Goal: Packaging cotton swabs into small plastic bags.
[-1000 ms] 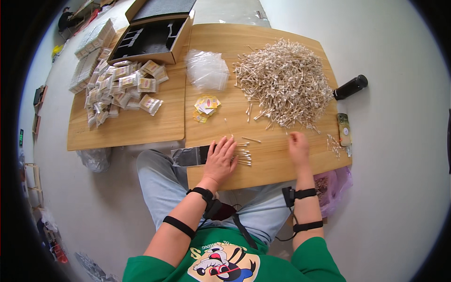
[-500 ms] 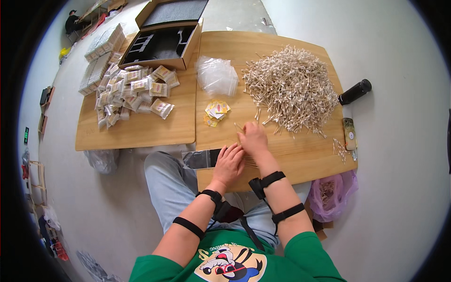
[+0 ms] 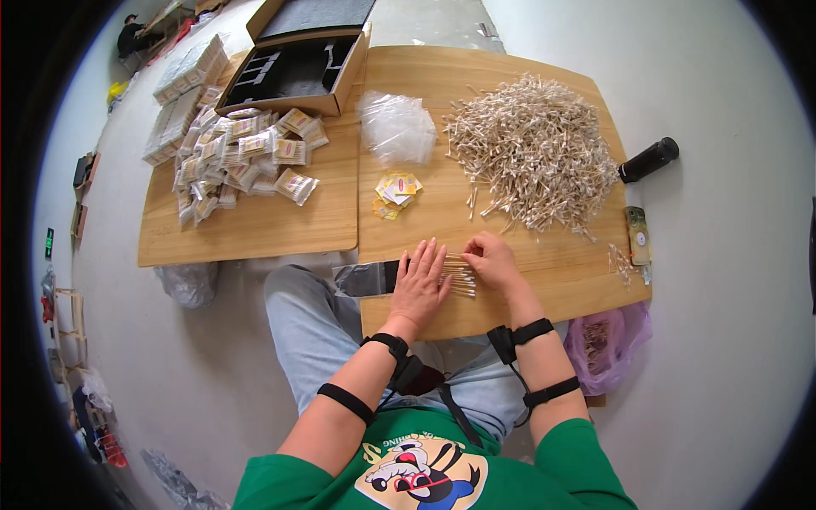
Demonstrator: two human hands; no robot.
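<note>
My left hand [image 3: 417, 287] lies flat near the table's front edge, fingers stretched out and slightly apart. It rests over one end of a row of cotton swabs [image 3: 461, 280], whose white tips stick out to its right. Under and left of this hand lies a black strip with a clear plastic sleeve [image 3: 360, 280] reaching past the table edge. My right hand [image 3: 494, 262] is closed in a pinch at the far side of the row, on the end of a single cotton swab [image 3: 454, 255]. Its fingertips partly hide that swab.
A big heap of loose cotton swabs [image 3: 535, 153] covers the back right. Clear bags [image 3: 398, 127] and yellow-white cards [image 3: 396, 194] lie left of it. Filled swab packs [image 3: 246, 157] pile up beside an open box [image 3: 293, 72]. A black bottle [image 3: 648, 160] and phone [image 3: 638, 235] sit at the right edge.
My right hand has moved right and slightly nearer, bringing a swab down to the row. My left hand's fingers have spread and straightened, and more of the row shows.
</note>
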